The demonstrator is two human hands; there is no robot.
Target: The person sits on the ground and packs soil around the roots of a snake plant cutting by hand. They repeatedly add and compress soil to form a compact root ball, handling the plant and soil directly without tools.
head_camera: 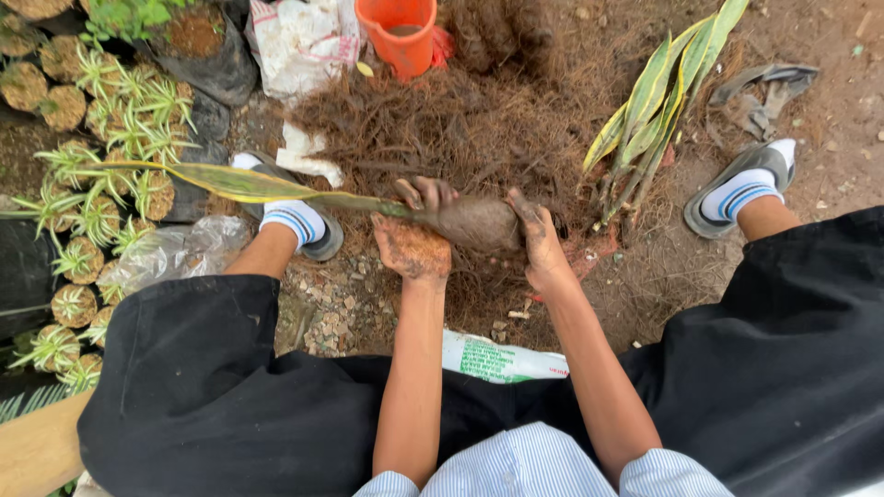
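I hold a long yellow-edged green plant [249, 184] lying sideways, its leaves pointing left. Its root end is packed in a brown fibre ball [474, 224]. My left hand [412, 241], caked with soil, grips the ball's left end where the leaves come out. My right hand [537, 241] presses on the ball's right side. Both hands hover over a heap of brown coconut fibre [460, 129].
A bunch of similar striped plants [658, 101] lies on the fibre at right. An orange bucket [398, 32] stands at the top. Many small potted plants [101, 166] crowd the left. My sandalled feet [750, 189] flank the heap; a white printed bag [502, 361] lies near my lap.
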